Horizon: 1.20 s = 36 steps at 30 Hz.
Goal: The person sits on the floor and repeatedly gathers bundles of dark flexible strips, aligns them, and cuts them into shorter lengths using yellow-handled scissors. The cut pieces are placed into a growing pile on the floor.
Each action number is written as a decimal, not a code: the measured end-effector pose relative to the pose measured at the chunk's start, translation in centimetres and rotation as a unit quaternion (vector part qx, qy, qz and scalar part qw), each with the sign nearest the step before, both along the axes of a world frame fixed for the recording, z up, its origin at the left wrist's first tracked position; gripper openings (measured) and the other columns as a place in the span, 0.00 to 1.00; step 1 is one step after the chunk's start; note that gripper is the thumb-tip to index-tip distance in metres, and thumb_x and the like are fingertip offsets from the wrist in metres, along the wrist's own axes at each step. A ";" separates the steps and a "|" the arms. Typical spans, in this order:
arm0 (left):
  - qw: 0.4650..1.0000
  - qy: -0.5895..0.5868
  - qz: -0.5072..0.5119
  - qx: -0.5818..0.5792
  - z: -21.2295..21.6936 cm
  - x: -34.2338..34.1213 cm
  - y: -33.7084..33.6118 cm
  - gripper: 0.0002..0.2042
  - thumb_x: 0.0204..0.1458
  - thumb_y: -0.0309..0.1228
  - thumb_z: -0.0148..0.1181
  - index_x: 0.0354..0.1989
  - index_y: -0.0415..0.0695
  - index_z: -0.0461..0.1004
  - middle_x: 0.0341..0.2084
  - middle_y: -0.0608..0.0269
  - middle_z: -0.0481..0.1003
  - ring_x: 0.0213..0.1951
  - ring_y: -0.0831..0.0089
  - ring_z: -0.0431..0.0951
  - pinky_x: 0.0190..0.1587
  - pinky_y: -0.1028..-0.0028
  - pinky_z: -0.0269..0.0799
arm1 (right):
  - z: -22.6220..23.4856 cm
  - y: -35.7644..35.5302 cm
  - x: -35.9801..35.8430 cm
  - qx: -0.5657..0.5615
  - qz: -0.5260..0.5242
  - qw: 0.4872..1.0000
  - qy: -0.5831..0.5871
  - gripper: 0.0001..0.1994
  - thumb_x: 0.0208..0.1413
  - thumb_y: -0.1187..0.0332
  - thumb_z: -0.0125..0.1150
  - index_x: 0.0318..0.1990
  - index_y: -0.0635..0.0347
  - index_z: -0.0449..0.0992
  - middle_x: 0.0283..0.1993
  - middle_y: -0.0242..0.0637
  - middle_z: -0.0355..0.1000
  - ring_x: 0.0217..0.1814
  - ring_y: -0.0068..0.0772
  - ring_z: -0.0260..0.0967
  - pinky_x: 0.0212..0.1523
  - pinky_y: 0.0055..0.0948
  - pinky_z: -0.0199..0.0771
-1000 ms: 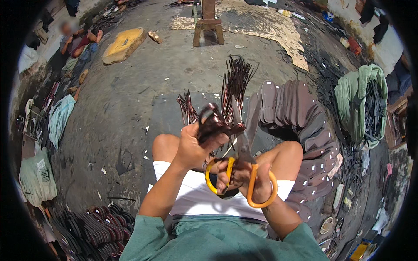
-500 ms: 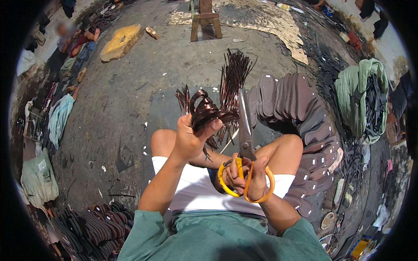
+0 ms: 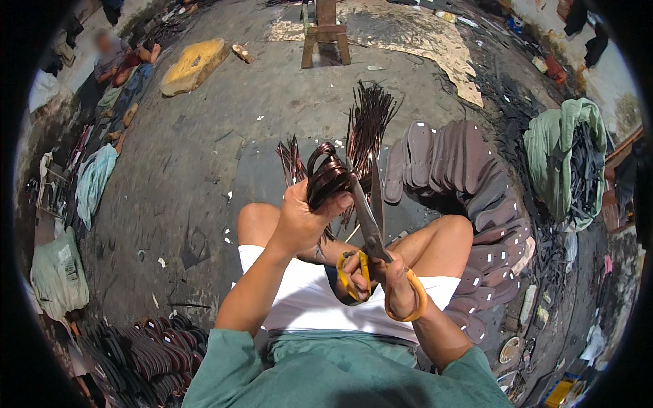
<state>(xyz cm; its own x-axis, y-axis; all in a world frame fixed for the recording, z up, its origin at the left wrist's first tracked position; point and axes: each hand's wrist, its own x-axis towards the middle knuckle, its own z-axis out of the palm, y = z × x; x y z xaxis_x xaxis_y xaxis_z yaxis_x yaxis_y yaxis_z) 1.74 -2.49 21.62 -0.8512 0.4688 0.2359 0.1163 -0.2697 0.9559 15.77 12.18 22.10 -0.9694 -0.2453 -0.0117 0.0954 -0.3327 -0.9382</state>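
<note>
My left hand [image 3: 299,221] is closed round a looped bundle of glossy dark brown strips [image 3: 325,180], held above my crossed legs. In my right hand [image 3: 401,289] is a pair of large scissors [image 3: 369,231] with yellow-orange handles, fingers and thumb through the loops. The blades are spread and point away from me; one blade reaches the right end of the bundle. Whether it touches the strips I cannot tell. Beyond my hands, a tall sheaf of thin brown strips [image 3: 369,122] and a smaller one [image 3: 292,162] lie on a dark mat.
Brown shoe soles [image 3: 469,153] curve in a long row round my right side. More soles [image 3: 160,357] are stacked at lower left. A green sack of dark scraps [image 3: 561,153] stands at right. Ahead are a wooden stand [image 3: 326,44] and a yellow-topped block [image 3: 194,64]. Another person [image 3: 119,61] sits far left.
The scissors have gone from closed to open blades, their handles spread apart, and one blade has come to the bundle's right end. My left hand has moved slightly to the right.
</note>
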 end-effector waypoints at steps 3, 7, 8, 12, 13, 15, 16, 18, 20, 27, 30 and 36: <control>0.994 -0.045 -0.054 0.084 -0.4 -0.6 -0.9 0.15 0.50 0.31 0.68 0.45 0.40 0.76 0.30 0.72 0.76 0.33 0.83 0.72 0.38 0.80 0.69 | -0.9 -0.3 0.0 -0.090 -0.016 0.996 -0.012 0.42 0.55 0.28 0.35 0.45 0.69 0.66 0.29 0.31 0.59 0.30 0.21 0.59 0.29 0.21 0.61; 0.994 -0.058 -0.044 0.081 0.1 0.1 -0.1 0.11 0.52 0.27 0.65 0.42 0.39 0.75 0.31 0.71 0.76 0.32 0.83 0.72 0.37 0.79 0.69 | -1.7 -0.3 0.2 -0.116 0.002 0.993 -0.015 0.46 0.53 0.25 0.30 0.47 0.69 0.67 0.30 0.32 0.61 0.31 0.24 0.61 0.32 0.24 0.64; 0.998 -0.032 -0.039 0.046 -0.1 0.4 0.3 0.09 0.53 0.26 0.64 0.41 0.39 0.75 0.32 0.71 0.77 0.33 0.83 0.72 0.38 0.79 0.69 | -1.2 -0.2 -0.1 -0.114 -0.009 0.993 -0.032 0.46 0.53 0.25 0.30 0.47 0.69 0.67 0.29 0.32 0.61 0.31 0.24 0.61 0.32 0.24 0.64; 0.996 -0.074 -0.053 0.003 0.5 1.5 1.2 0.07 0.54 0.28 0.62 0.39 0.40 0.75 0.30 0.73 0.75 0.32 0.86 0.70 0.36 0.81 0.68 | -0.4 0.2 -1.0 -0.189 -0.013 0.979 -0.073 0.43 0.54 0.26 0.27 0.41 0.64 0.67 0.27 0.30 0.60 0.26 0.22 0.58 0.28 0.21 0.60; 0.997 -0.064 -0.044 0.008 0.5 1.3 1.2 0.08 0.55 0.29 0.61 0.40 0.40 0.75 0.26 0.73 0.73 0.28 0.87 0.68 0.31 0.82 0.63 | -1.6 0.3 -0.9 -0.222 0.002 0.973 -0.068 0.42 0.54 0.26 0.27 0.39 0.63 0.66 0.26 0.30 0.59 0.24 0.21 0.57 0.26 0.20 0.59; 0.998 -0.045 -0.025 0.019 0.1 1.0 1.2 0.09 0.57 0.32 0.59 0.41 0.41 0.76 0.18 0.74 0.69 0.19 0.88 0.63 0.20 0.84 0.53 | -2.5 0.1 -0.5 -0.236 -0.004 0.970 -0.052 0.39 0.54 0.27 0.29 0.34 0.61 0.64 0.20 0.27 0.55 0.18 0.17 0.51 0.18 0.16 0.52; 0.999 -0.046 -0.015 0.022 0.0 0.9 1.2 0.09 0.57 0.33 0.59 0.41 0.40 0.76 0.18 0.75 0.68 0.18 0.88 0.62 0.20 0.84 0.53 | -2.6 0.0 -0.3 -0.197 -0.028 0.978 -0.056 0.39 0.54 0.27 0.29 0.34 0.62 0.65 0.19 0.27 0.55 0.17 0.17 0.51 0.17 0.16 0.51; 0.999 -0.047 0.007 0.026 0.0 0.5 1.4 0.10 0.58 0.34 0.58 0.41 0.39 0.76 0.17 0.76 0.66 0.17 0.88 0.60 0.19 0.84 0.51 | -2.5 -0.1 0.0 -0.120 -0.073 0.988 -0.063 0.39 0.54 0.27 0.30 0.33 0.62 0.65 0.17 0.26 0.53 0.16 0.17 0.50 0.14 0.16 0.51; 0.999 -0.035 0.019 0.014 0.1 0.0 0.9 0.12 0.59 0.33 0.56 0.46 0.39 0.74 0.17 0.77 0.62 0.17 0.88 0.58 0.20 0.85 0.51 | -1.1 0.4 0.7 -0.006 -0.065 0.998 -0.011 0.39 0.56 0.30 0.34 0.36 0.66 0.67 0.21 0.27 0.58 0.18 0.17 0.55 0.17 0.18 0.58; 0.998 0.002 -0.020 0.058 0.2 -0.3 0.7 0.16 0.58 0.28 0.56 0.54 0.40 0.68 0.27 0.76 0.67 0.22 0.89 0.61 0.22 0.85 0.56 | -0.3 0.8 1.0 0.089 0.010 0.995 0.035 0.37 0.59 0.34 0.38 0.43 0.68 0.67 0.24 0.26 0.57 0.25 0.17 0.55 0.27 0.20 0.59; 0.998 0.014 -0.034 0.044 0.0 0.1 0.9 0.16 0.57 0.25 0.57 0.54 0.40 0.69 0.33 0.72 0.72 0.24 0.89 0.63 0.22 0.85 0.57 | -0.3 1.0 0.4 0.069 -0.001 0.997 0.035 0.36 0.59 0.34 0.38 0.44 0.68 0.67 0.25 0.26 0.57 0.26 0.18 0.54 0.27 0.20 0.59; 0.996 -0.005 -0.077 0.043 0.4 0.3 0.0 0.21 0.55 0.31 0.59 0.56 0.37 0.67 0.44 0.64 0.75 0.41 0.82 0.72 0.45 0.80 0.66 | -0.2 0.7 0.2 0.014 -0.031 0.999 0.009 0.42 0.54 0.28 0.35 0.44 0.69 0.67 0.29 0.28 0.59 0.29 0.19 0.56 0.29 0.20 0.59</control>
<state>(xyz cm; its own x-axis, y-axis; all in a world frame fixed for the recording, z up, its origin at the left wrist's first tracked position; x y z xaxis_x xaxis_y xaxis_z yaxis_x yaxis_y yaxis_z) 2.01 -2.49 22.00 -0.7729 0.5732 0.2722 0.0576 -0.3638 0.9297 15.99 12.87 21.91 -0.9827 -0.1851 -0.0001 0.0587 -0.3115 -0.9484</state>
